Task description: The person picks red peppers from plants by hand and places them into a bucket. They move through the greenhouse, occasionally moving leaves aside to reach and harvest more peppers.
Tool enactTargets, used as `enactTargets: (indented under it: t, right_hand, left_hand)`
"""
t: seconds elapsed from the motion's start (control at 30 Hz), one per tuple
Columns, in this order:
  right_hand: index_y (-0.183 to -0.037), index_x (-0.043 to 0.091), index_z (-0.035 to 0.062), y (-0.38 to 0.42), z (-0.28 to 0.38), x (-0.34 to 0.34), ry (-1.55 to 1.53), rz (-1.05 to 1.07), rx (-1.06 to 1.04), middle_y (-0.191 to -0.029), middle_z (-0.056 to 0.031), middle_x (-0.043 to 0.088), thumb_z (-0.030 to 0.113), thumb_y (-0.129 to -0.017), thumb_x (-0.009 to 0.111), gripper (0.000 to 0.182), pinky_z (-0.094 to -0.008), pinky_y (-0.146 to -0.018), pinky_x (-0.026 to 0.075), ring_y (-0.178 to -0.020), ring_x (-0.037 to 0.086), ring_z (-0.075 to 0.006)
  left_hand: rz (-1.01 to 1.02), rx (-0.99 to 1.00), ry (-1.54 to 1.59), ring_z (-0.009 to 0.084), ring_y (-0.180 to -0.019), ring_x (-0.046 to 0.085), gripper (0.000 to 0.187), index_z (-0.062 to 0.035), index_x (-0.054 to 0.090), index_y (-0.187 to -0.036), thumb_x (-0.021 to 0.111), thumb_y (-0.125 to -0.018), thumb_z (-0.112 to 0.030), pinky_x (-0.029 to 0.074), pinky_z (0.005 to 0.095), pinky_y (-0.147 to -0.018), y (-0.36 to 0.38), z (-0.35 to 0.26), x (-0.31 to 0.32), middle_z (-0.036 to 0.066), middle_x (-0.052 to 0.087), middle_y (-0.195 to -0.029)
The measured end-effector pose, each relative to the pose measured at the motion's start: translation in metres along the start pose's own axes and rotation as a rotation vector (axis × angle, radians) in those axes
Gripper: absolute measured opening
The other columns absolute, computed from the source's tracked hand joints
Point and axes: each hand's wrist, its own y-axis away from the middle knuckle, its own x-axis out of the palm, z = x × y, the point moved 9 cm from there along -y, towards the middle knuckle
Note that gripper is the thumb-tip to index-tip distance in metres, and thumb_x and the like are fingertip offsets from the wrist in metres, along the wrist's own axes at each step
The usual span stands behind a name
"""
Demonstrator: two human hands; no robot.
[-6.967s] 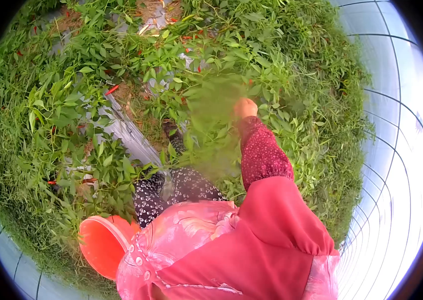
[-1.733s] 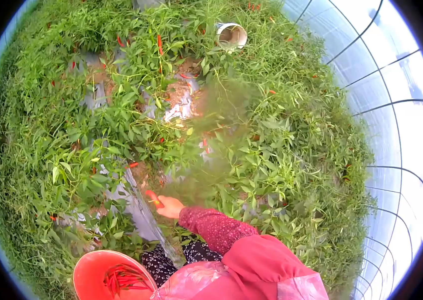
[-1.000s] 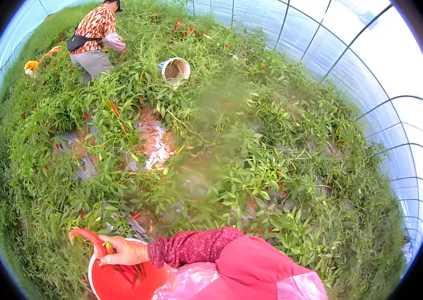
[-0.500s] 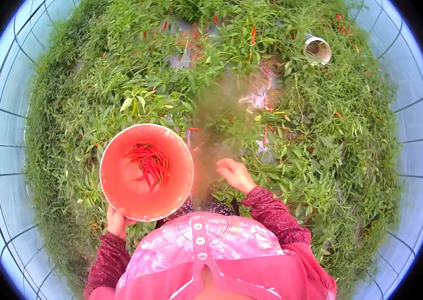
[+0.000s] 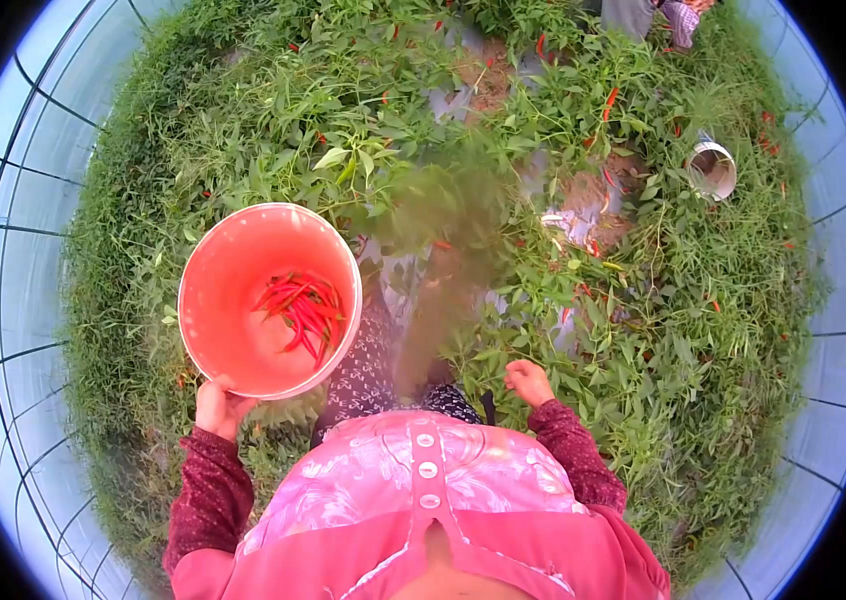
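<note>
My left hand (image 5: pixel 220 404) grips the lower rim of a red bucket (image 5: pixel 233 300), its fingers partly hidden behind the wall. The bucket is tilted so that its inside faces me. A small heap of long red chili peppers (image 5: pixel 305 312) lies inside, toward the right. On the other side of my body, my right hand (image 5: pixel 530 382) hangs over the green pepper plants (image 5: pixel 633 400) with its fingers curled in. Nothing shows in it, and it touches no pepper that I can see.
A white tub (image 5: pixel 711 170) lies tipped among the plants at the upper right. Another person's grey-clothed leg (image 5: pixel 629 15) and checked sleeve (image 5: pixel 681 22) show at the top edge. Pale plastic sheeting (image 5: pixel 583 222) lies between the rows. A dark blur covers the view's middle.
My right hand has drawn back toward my body and its fingers have curled. The bucket has shifted slightly up and left. The view has turned, bringing another person into the top right.
</note>
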Motion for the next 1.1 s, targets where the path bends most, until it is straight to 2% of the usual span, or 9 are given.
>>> enactTargets:
  t: [0.17,0.33,0.43,0.5,0.63,0.73,0.83,0.97,1.1]
  right_hand:
    - [-0.098,0.055,0.0013,-0.022,0.018,-0.008,-0.02,-0.032,0.087,-0.08,-0.0071,0.062,0.011,-0.084,0.049,0.018,-0.0265,-0.059,0.047,-0.067,0.058,-0.0138]
    - [-0.101,0.053,0.0012,-0.053,0.042,0.01,-0.088,0.013,0.13,-0.079,-0.0071,0.061,0.007,-0.082,0.048,0.02,-0.0259,-0.056,0.046,-0.064,0.056,-0.0128]
    - [-0.101,0.053,0.0007,-0.066,0.092,0.028,0.004,0.032,0.102,-0.08,-0.0077,0.061,0.005,-0.081,0.047,0.022,-0.0258,-0.056,0.045,-0.064,0.055,-0.0127]
    - [-0.105,0.051,0.0005,-0.087,0.118,0.041,0.021,0.06,0.067,-0.083,-0.0086,0.061,0.006,-0.081,0.048,0.025,-0.0258,-0.058,0.045,-0.066,0.055,-0.0128]
    - [-0.12,0.043,0.0054,-0.141,0.198,0.078,0.165,0.08,-0.069,-0.084,-0.0066,0.061,0.008,-0.08,0.049,0.041,-0.0264,-0.062,0.046,-0.071,0.057,-0.013]
    - [-0.13,0.034,0.0076,-0.174,0.279,0.111,0.248,0.073,-0.165,-0.09,-0.0128,0.062,0.013,-0.079,0.053,0.055,-0.0292,-0.073,0.046,-0.078,0.059,-0.0169]
    - [-0.133,0.03,0.0076,-0.194,0.343,0.137,0.236,0.053,-0.266,-0.09,-0.0132,0.062,0.013,-0.078,0.053,0.06,-0.0295,-0.074,0.045,-0.079,0.059,-0.0176]
    - [-0.131,0.033,0.0056,-0.202,0.387,0.152,0.25,0.106,-0.217,-0.091,-0.0134,0.062,0.013,-0.078,0.053,0.057,-0.0294,-0.074,0.045,-0.08,0.059,-0.0178]
    - [-0.122,0.044,0.0031,-0.205,0.363,0.148,0.31,0.149,-0.062,-0.09,-0.0123,0.062,0.014,-0.078,0.054,0.046,-0.0284,-0.072,0.046,-0.078,0.059,-0.0177]
  left_hand:
    - [-0.026,-0.043,0.175,0.0204,-0.074,0.06,0.028,0.0001,0.054,-0.099,0.047,-0.073,-0.009,0.053,0.0298,-0.062,-0.027,-0.027,-0.022,0.01,0.061,-0.087]
    - [0.024,-0.047,0.447,0.0301,-0.072,0.061,0.034,0.0015,0.048,-0.107,0.046,-0.075,-0.01,0.054,0.024,-0.053,-0.053,-0.066,-0.035,0.014,0.06,-0.091]
    - [-0.014,0.057,0.533,0.0326,-0.084,0.06,0.035,0.0008,0.047,-0.11,0.046,-0.077,-0.011,0.055,0.0242,-0.053,-0.067,-0.101,-0.05,0.014,0.059,-0.095]
    - [-0.01,0.049,0.539,0.0304,-0.084,0.06,0.035,0.0009,0.046,-0.11,0.046,-0.078,-0.011,0.055,0.0262,-0.056,-0.08,-0.118,-0.057,0.014,0.059,-0.097]
    - [-0.095,0.151,0.545,0.0235,-0.086,0.057,0.03,0.0026,0.046,-0.106,0.047,-0.078,-0.008,0.053,0.0329,-0.073,-0.124,-0.146,-0.07,0.012,0.056,-0.097]
    - [-0.12,0.152,0.566,0.0225,-0.088,0.055,0.028,0.0025,0.047,-0.104,0.047,-0.078,-0.008,0.051,0.0336,-0.075,-0.17,-0.158,-0.081,0.011,0.055,-0.095]
    - [-0.191,0.105,0.579,0.0239,-0.087,0.056,0.028,0.0032,0.048,-0.103,0.048,-0.078,-0.008,0.051,0.0315,-0.072,-0.208,-0.166,-0.094,0.012,0.056,-0.096]
    - [-0.199,-0.013,0.587,0.0271,-0.084,0.057,0.027,0.0032,0.048,-0.101,0.048,-0.076,-0.007,0.051,0.0306,-0.071,-0.253,-0.171,-0.095,0.013,0.057,-0.097]
    - [-0.18,-0.097,0.655,0.0272,-0.087,0.054,0.026,0.0018,0.048,-0.1,0.047,-0.075,-0.007,0.051,0.0325,-0.072,-0.295,-0.14,-0.112,0.014,0.055,-0.098]
